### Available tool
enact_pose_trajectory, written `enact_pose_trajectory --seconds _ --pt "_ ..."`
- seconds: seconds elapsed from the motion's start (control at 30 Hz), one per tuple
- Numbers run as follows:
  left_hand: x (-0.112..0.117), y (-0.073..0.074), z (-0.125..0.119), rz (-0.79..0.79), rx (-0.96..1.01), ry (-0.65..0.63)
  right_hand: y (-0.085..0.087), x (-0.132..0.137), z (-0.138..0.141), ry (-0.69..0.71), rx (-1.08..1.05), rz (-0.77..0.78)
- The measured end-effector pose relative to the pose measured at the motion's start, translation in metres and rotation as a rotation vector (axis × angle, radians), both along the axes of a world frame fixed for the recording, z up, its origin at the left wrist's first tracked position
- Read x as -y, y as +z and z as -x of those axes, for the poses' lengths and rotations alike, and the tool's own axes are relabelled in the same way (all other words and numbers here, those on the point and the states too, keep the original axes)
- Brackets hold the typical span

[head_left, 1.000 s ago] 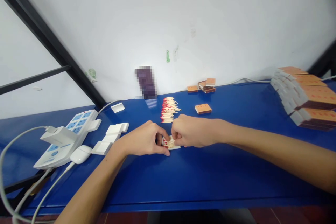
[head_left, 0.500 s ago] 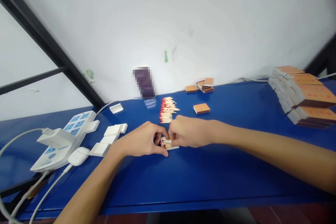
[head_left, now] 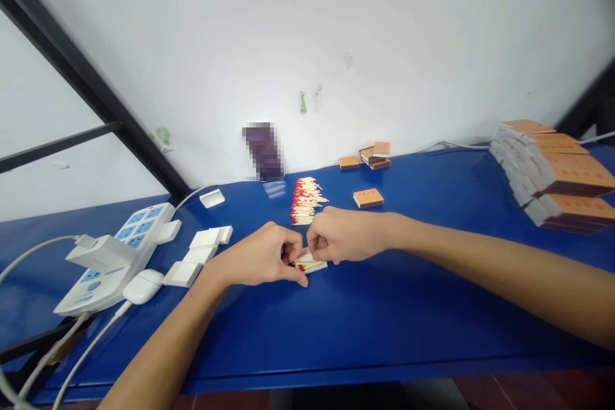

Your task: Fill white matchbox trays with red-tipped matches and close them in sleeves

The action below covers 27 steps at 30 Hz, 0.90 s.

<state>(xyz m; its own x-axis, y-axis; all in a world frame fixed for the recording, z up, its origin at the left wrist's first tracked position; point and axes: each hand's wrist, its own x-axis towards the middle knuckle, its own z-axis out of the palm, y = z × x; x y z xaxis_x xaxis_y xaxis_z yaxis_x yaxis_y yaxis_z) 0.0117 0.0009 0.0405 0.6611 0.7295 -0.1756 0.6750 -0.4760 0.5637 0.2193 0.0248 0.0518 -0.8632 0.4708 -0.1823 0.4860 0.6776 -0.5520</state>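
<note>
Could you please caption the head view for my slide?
Left hand and right hand meet at a white rectangular tray of red-tipped wooden matches.

Worktop (head_left: 384,320) blue; central matches (head_left: 303,203) cream with red heads, tray (head_left: 320,267) below white; matchboxes (head_left: 576,173) at right orange, red-marked.

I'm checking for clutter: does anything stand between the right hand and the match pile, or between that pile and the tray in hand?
Nothing visible stands between the right hand and the match pile. Between pile and tray, only that hand and the left hand partly intrude.
</note>
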Motion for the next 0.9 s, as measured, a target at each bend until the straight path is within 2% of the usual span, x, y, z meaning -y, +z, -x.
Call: enact_pose_trajectory --seconds 0.13,0.23,0.47,0.7,0.8,0.9 --pt "-0.001 -0.001 0.001 -0.049 -0.054 0.011 -0.003 -0.001 0.0 0.032 -0.043 -0.139" --pt "-0.001 -0.002 0.002 -0.04 -0.06 0.012 -0.006 -0.001 0.0 0.077 -0.063 -0.176" --pt "0.0 -0.001 0.001 0.016 0.005 -0.001 0.005 0.003 0.0 0.085 0.009 -0.106" --pt "-0.001 0.001 0.0 -0.046 -0.014 -0.003 0.009 0.004 -0.001 0.129 -0.014 -0.084" --pt "-0.001 0.0 0.0 -0.054 -0.021 -0.008 0.007 0.002 -0.002 0.098 -0.052 -0.107" --pt "-0.002 -0.001 0.0 -0.073 -0.015 -0.007 0.006 -0.003 -0.003 -0.02 -0.114 -0.232"
